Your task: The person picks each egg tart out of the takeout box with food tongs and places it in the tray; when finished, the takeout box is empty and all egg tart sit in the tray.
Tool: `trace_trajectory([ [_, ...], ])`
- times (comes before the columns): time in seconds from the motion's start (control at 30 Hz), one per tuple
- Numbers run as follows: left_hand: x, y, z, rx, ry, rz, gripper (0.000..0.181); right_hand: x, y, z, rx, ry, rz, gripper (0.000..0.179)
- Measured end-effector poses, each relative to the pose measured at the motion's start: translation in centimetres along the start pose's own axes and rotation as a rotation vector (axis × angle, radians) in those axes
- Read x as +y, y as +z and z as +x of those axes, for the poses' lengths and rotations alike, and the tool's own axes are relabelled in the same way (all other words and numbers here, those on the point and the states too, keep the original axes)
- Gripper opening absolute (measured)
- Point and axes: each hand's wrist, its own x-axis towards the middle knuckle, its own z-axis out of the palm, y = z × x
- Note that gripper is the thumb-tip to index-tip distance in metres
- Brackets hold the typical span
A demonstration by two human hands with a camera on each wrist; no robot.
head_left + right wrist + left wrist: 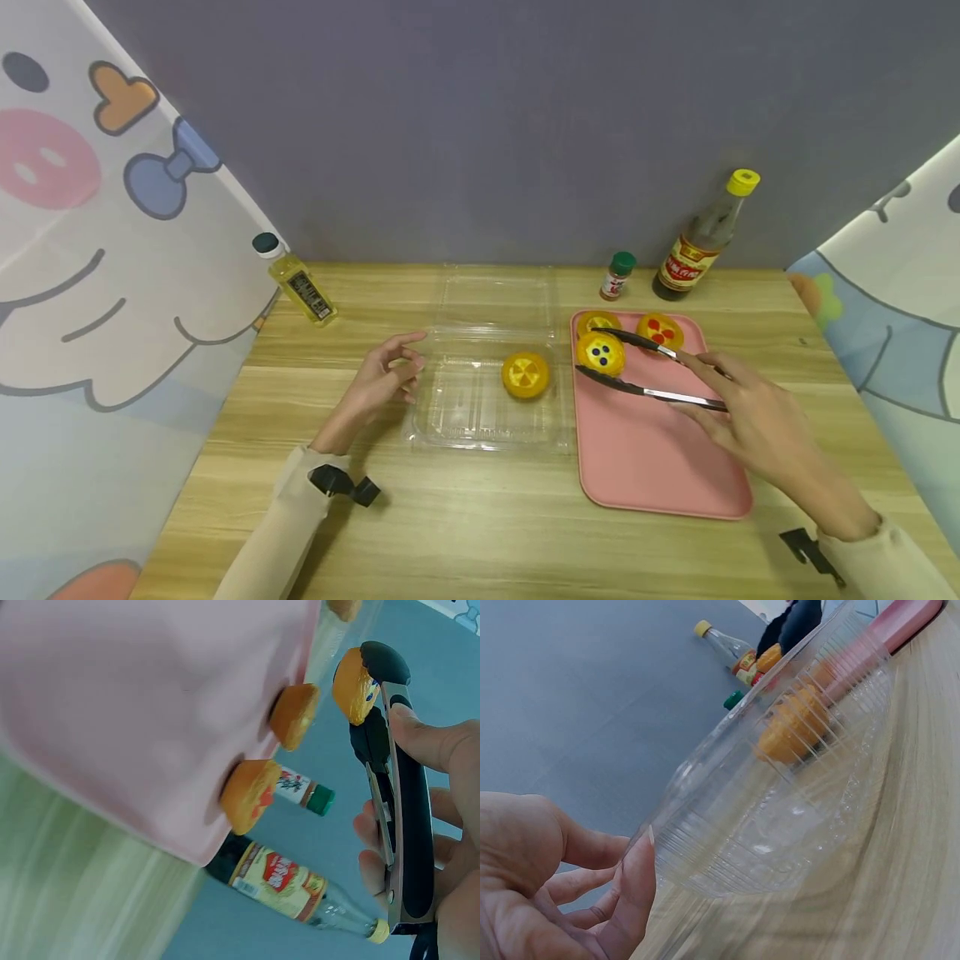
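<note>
My right hand (765, 417) grips a pair of black and silver tongs (412, 825). Between the tong tips is a yellow tart with dark blue dots (351, 688), raised over the far left part of the pink tray (660, 467). On that tray sit a plain yellow tart (295, 714) and a tart with red pieces (244, 796). My left hand (382, 375), fingers loosely bent, has its fingertips right at the left edge of a clear plastic container (727, 825). Inside the container's right half lies a tart with a wedge pattern (525, 375).
The container's clear lid (495, 300) lies folded back toward the grey wall. Behind the tray stand a small green-capped jar (617, 277) and a dark sauce bottle (693, 250) with a yellow cap. An oil bottle (302, 287) stands at the back left of the wooden table (450, 525).
</note>
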Motion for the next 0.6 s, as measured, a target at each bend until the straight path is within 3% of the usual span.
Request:
trace_trajectory([
  [0.33, 0.2, 0.0, -0.2, -0.001, 0.000, -0.012, 0.054, 0.6, 0.3, -2.1, -0.067, 0.058, -0.022, 0.072],
  [0.6, 0.2, 0.1, -0.1, -0.006, 0.004, -0.009, 0.053, 0.5, 1.0, -2.8, -0.090, 0.046, -0.010, 0.072],
])
